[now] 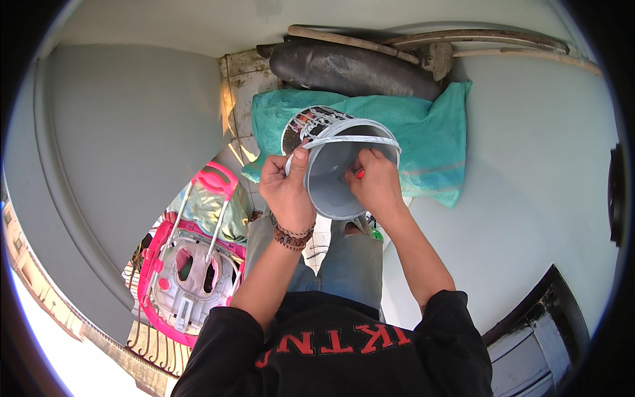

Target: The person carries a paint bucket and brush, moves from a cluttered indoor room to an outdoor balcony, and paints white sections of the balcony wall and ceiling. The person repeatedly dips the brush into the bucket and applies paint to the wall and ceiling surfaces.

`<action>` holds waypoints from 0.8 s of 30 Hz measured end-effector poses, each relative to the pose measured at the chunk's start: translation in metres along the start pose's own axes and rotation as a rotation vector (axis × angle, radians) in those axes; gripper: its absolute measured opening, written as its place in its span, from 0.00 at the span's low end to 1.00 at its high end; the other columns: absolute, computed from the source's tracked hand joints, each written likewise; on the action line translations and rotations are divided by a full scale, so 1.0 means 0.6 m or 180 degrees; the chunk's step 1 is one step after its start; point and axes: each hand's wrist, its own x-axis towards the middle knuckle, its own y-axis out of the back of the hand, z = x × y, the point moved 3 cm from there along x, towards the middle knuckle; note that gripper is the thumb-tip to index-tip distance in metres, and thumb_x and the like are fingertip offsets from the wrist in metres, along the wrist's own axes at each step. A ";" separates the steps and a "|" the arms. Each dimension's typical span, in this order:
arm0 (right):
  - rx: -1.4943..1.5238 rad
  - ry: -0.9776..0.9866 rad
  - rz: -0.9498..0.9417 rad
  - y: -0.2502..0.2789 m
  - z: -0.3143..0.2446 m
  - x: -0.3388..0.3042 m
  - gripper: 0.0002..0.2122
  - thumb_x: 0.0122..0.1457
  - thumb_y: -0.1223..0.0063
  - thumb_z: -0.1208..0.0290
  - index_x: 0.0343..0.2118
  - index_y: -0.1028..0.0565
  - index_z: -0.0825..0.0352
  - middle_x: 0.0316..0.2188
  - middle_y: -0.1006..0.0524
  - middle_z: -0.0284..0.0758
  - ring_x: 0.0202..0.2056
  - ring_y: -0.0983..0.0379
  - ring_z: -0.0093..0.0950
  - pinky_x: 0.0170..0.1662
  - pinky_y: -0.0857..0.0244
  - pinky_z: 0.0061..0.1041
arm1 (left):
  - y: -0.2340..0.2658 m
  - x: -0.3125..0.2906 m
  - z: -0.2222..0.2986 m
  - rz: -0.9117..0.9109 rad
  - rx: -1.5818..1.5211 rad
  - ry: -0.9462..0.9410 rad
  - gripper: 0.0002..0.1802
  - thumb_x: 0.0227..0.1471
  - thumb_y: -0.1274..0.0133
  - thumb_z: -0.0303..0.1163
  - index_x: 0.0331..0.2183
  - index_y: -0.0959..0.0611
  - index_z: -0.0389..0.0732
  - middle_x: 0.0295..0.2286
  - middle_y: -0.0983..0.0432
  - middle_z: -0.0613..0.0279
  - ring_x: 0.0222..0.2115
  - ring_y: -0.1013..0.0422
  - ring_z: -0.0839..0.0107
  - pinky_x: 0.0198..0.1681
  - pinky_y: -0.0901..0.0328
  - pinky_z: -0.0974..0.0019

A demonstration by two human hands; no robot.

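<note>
A paint bucket [329, 173], grey inside and with white drips down its dark printed outside, is tilted so that its mouth faces me. My left hand [288, 188] grips its left rim, the thumb up by the white handle [354, 139] that lies across the mouth. Reaching into the bucket, my right hand [378, 185] is closed on a small red-ended tool [360, 173] close to the inner wall. Most of that tool is hidden by the fingers, so its kind does not show.
Behind the bucket lies a green woven sack [433, 135], then a dark rounded bundle [357, 69] with wooden-handled tools [357, 43] on top. A pink baby walker [151, 278] and a filled plastic bag [231, 215] stand at left. Grey walls flank both sides.
</note>
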 end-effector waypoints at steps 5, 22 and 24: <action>0.0333 -0.0155 -0.0074 0.035 -0.007 -0.012 0.11 0.43 0.36 0.75 0.23 0.30 0.69 0.26 0.27 0.42 0.25 0.28 0.42 0.29 0.34 0.37 | -0.010 0.000 -0.010 -0.0043 -0.0010 -0.0062 0.15 0.53 0.40 0.35 0.25 0.27 0.37 0.33 0.21 0.50 0.40 0.27 0.70 0.42 0.34 0.70; 0.5080 -0.1842 0.0071 0.132 0.187 -0.094 0.06 0.53 0.45 0.79 0.34 0.26 0.69 0.33 0.23 0.40 0.32 0.24 0.29 0.40 0.28 0.23 | -0.079 0.008 -0.076 0.0277 -0.0312 -0.0065 0.17 0.52 0.39 0.37 0.23 0.28 0.39 0.29 0.20 0.52 0.28 0.30 0.76 0.39 0.34 0.70; 0.6005 -0.1578 0.0295 0.139 0.225 -0.102 0.05 0.54 0.47 0.79 0.34 0.26 0.69 0.36 0.24 0.41 0.34 0.24 0.30 0.41 0.28 0.23 | -0.100 0.011 -0.081 0.0242 -0.0454 0.0005 0.18 0.54 0.40 0.38 0.22 0.29 0.40 0.28 0.20 0.52 0.27 0.28 0.73 0.36 0.33 0.70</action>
